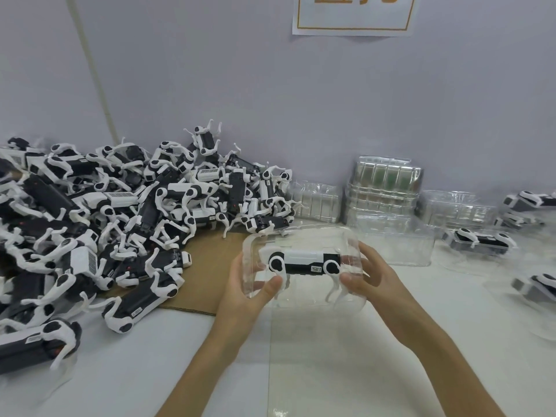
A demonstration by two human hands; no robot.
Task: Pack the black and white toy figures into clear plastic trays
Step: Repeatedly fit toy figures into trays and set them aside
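Observation:
A black and white toy figure [304, 261] lies on its side inside a clear plastic tray [301, 237] held above the white table. My left hand [249, 288] grips the tray's left end, thumb on its front face. My right hand [368, 276] grips the right end the same way. A big heap of loose toy figures [120, 212] covers the table's left side, partly on brown cardboard [210, 260].
Stacks of empty clear trays [388, 191] stand against the wall at the back right. Packed trays holding figures [481, 240] lie along the right edge. A paper sign [355, 13] hangs on the wall above.

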